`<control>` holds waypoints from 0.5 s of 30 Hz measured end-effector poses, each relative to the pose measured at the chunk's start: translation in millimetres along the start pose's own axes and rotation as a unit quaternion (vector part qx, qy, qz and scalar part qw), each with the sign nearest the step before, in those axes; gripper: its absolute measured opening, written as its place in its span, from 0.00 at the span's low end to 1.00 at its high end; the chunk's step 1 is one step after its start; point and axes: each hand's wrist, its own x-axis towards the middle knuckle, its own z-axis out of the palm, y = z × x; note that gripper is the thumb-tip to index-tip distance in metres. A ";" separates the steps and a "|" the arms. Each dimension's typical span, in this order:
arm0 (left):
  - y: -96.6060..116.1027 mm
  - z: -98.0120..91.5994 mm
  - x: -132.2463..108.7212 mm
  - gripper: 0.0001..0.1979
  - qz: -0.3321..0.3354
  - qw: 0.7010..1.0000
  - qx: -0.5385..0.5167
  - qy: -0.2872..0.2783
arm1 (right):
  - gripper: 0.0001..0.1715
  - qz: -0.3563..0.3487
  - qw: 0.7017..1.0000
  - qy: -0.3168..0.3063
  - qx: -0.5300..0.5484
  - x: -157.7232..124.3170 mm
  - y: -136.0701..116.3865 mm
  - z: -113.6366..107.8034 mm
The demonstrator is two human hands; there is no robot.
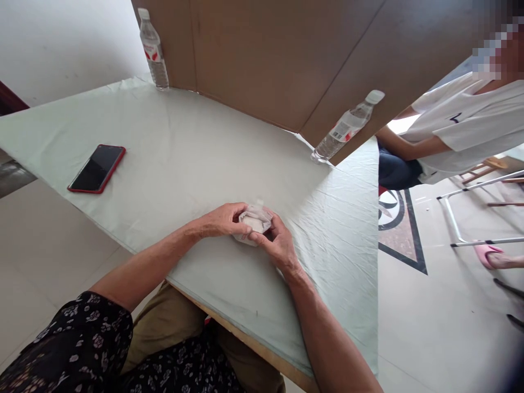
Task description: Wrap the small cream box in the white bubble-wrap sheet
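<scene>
Wears a black floral sleeve [94, 333] nearest the camera. Cups a small open-topped translucent bag [246, 239] of whitish contents [254, 224] between left hand [224, 220] and right hand [281, 244], with half-curled fingers, at the near side of a pale green tablecloth [196, 158]. Has a red-cased phone [97, 169] farther left, plus a bottle [154, 54] and second bottle [346, 127] by a brown board [254, 60].

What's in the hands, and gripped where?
A small translucent plastic bag, open at the top; left hand and right hand hold its opposite sides near the opening.
</scene>
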 end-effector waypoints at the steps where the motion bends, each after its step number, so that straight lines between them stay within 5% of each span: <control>1: -1.3 0.0 0.4 0.25 0.000 1.000 0.001 0.004 | 0.48 -0.004 1.000 0.017 -0.022 0.1 0.3 -0.6; 6: -13.6 0.0 4.7 0.42 -0.003 0.996 -0.045 0.076 | 0.41 -0.082 0.984 0.123 -0.101 -1.1 1.4 -6.1; 11: -15.4 -0.6 4.0 0.29 -0.017 0.996 -0.049 0.070 | 0.22 -0.082 0.980 0.150 -0.100 -1.5 3.2 -8.5; 15: -9.6 0.8 1.8 0.25 -0.025 0.997 -0.046 0.054 | 0.19 -0.063 0.983 0.145 -0.089 0.8 5.4 -10.1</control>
